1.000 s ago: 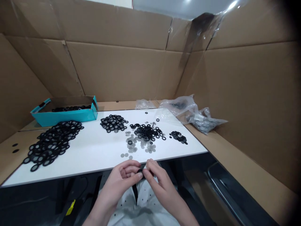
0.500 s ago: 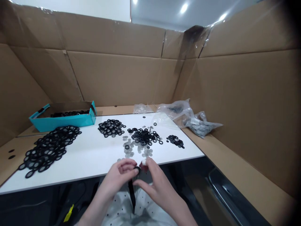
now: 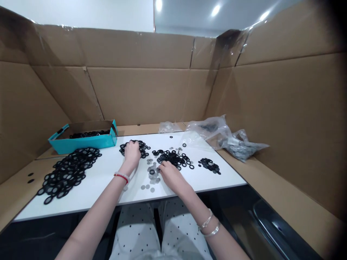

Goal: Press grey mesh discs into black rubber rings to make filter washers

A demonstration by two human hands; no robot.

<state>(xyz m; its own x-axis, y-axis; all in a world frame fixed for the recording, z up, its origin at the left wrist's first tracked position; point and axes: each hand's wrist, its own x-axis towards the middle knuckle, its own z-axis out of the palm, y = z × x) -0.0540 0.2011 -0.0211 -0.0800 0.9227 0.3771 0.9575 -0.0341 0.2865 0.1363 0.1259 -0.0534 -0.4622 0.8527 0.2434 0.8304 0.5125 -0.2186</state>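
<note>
Black rings, under left hand, right hand

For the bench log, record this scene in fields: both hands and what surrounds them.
left hand: on a pile of black rubber rings
right hand: at grey mesh discs, beside a second ring pile
held items: cannot tell
nearby: teal cardboard box containing black rings; larger ring pile; clear plastic bags

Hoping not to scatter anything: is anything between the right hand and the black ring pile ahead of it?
Nothing visible: the right hand sits at the edge of the black ring pile, grey mesh discs to its left.
</note>
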